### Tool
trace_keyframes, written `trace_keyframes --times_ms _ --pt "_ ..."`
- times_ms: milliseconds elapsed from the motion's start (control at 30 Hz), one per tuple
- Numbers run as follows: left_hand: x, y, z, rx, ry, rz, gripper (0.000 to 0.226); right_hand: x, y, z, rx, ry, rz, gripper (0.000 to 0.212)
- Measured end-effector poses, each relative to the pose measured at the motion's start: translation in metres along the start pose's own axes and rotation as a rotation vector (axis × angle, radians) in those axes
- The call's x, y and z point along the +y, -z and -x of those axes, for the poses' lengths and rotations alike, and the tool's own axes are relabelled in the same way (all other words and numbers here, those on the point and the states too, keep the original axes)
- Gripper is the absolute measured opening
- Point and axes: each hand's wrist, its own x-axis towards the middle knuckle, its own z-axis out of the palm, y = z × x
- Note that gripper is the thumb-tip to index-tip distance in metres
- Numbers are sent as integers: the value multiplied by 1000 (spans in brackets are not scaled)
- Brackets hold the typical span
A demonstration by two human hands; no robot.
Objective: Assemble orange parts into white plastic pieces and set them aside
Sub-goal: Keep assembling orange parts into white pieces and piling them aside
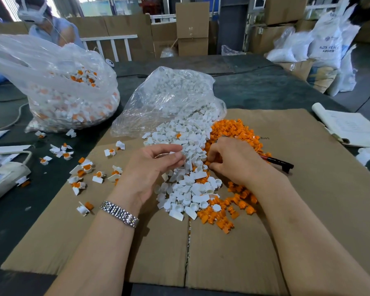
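Stacked cardboard boxes (192, 26) and white sacks (325, 45) behind a dark table (254, 86).

A flattened cardboard sheet (308, 210) lies on the worktop (265, 88). On its middle a pile of plastic pieces (186, 184) spills from a bag (169, 99) behind it, with a heap of small parts (235, 133) just to its right. Assembled pieces (83, 169) lie scattered to the left, before a second, fuller bag (58, 92). A marker pen (280, 163) lies right of the heap
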Motion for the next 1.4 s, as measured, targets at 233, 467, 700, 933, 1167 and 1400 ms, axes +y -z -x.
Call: trace_keyframes --times_ms 233,467,700,933,1167,1400 --pt "2 -5 4 -8 -87 -6 40 5 3 0 186 -14 -261 4" --pt "5 -3 5 -98 -25 75 25 -8 15 7 205 121 -800 9" --pt "6 -6 6 -153 -53 115 25 -13 16 8 241 140 -911 8" --pt "5 -10 8 -154 -61 150 22 -20 11 8 283 198 -782 7" --pt "3 -13 9 -95 -166 80 21 -28 7 8 364 189 -705 7" --pt "0 -18 11 0 -355 -197 16 -37 0 6 370 60 -802 7"
